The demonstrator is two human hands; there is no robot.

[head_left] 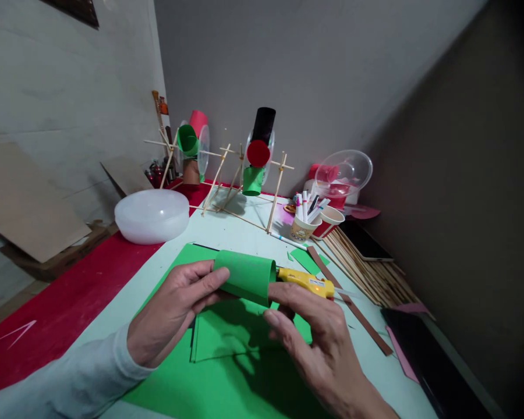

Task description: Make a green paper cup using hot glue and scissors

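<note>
My left hand [181,308] grips a rolled green paper tube [244,274] by its left end, with the thumb on top and the fingers behind and below. At the tube's right end, the index finger of my right hand [314,331] reaches the open rim; its thumb stands apart below, not closed on the paper. Whether that fingertip goes inside the tube I cannot tell. Green paper sheets [174,366] lie beneath both hands. Just behind my right hand rests a yellow glue gun [308,281], a clear glue stick coming out of its rear.
Stick frames with coloured paper tubes [258,153] stand at the back. A stack of plastic bowls [152,216] sits left. To the right are a paper cup of markers [304,227], wooden sticks [358,265], a brown strip [353,308] and a black slab [436,361].
</note>
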